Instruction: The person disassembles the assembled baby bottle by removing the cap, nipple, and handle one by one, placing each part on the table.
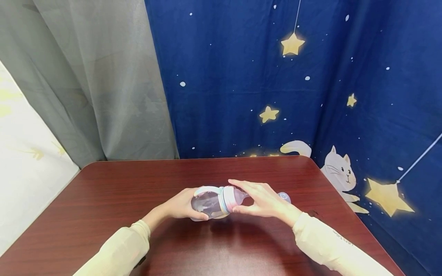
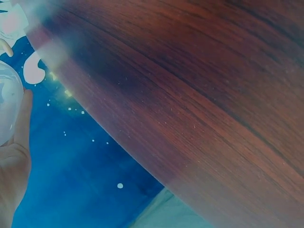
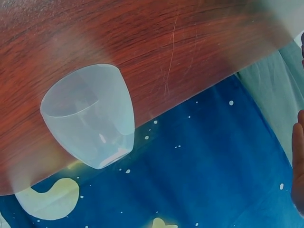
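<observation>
A clear baby bottle [image 1: 210,203] with a pink collar and pale handles lies tilted sideways over the table. My left hand [image 1: 184,203] grips its base, thumb along the near side. At the other end, my right hand [image 1: 260,199] curves round the pink collar [image 1: 230,196], thumb on the near side and fingers over the far side. The teat points into the right palm, partly hidden. In the left wrist view, the bottle's rounded end [image 2: 8,102] shows by the left hand [image 2: 16,156]. Only an edge of the right hand [image 3: 298,166] enters the right wrist view.
A translucent bottle cap [image 1: 284,197] lies on the dark red wooden table [image 1: 138,180] just beyond the right wrist; it looks large in the right wrist view [image 3: 90,118]. Blue starry curtain [image 1: 235,76] and grey curtain [image 1: 114,76] hang behind the table's far edge.
</observation>
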The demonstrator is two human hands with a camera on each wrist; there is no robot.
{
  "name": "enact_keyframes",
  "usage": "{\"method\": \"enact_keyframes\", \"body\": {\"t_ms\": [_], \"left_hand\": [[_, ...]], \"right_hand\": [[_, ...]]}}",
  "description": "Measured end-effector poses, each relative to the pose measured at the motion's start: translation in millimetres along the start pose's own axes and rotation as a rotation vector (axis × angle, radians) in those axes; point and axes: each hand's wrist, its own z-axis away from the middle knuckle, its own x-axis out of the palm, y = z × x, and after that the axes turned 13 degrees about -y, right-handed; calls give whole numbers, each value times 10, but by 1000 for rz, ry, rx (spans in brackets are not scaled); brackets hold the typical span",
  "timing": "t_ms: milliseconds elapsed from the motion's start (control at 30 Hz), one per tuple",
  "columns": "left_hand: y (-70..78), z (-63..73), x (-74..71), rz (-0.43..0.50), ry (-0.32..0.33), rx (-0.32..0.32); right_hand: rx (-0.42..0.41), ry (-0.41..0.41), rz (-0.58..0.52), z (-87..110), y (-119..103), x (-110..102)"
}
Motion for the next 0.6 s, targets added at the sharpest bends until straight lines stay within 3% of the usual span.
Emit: {"method": "enact_keyframes", "body": {"t_ms": [267,500,600], "left_hand": [[45,-14,-4,-1,-9,-10],[378,2,-108,22,-1,-9],[336,0,-96,17,-3,-21]], "right_hand": [[72,-45,17,-6,-33,9],[30,-55,-17,-8,-15,7],[-6,-50,-25,-7,2,7]]}}
